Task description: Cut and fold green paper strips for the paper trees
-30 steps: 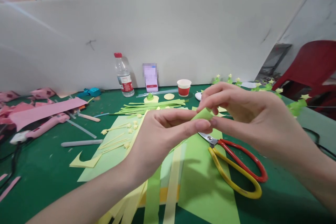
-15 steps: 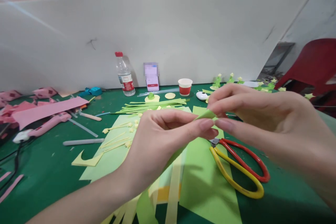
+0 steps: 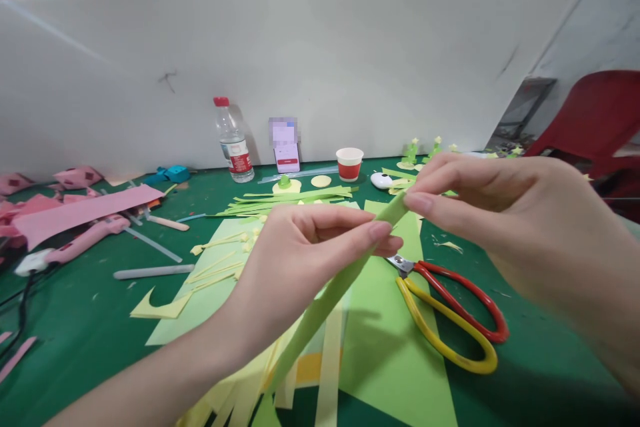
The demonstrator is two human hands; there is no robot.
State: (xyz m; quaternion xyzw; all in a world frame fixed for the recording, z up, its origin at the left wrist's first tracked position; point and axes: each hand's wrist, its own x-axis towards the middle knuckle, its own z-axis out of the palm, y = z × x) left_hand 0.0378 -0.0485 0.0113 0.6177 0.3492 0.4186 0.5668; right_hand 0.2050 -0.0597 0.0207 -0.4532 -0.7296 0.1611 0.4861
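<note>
The left hand [image 3: 295,267] pinches a green strip [image 3: 327,303] between thumb and fingers at mid-frame; the right hand [image 3: 495,213], right of centre, pinches its upper end. The strip slants down toward the bottom centre, over pale yellow strips [image 3: 245,400]. Just below the fingers, scissors [image 3: 450,307] lie partly on a green sheet [image 3: 390,347], with green tabletop [image 3: 540,360] between their handles and the right forearm. The left fingers hide the blade tips — the strip's lower end and both forearms are cut off by the frame. Half a second ago the fingertips nearly met — now a straight length of strip shows between them.
</note>
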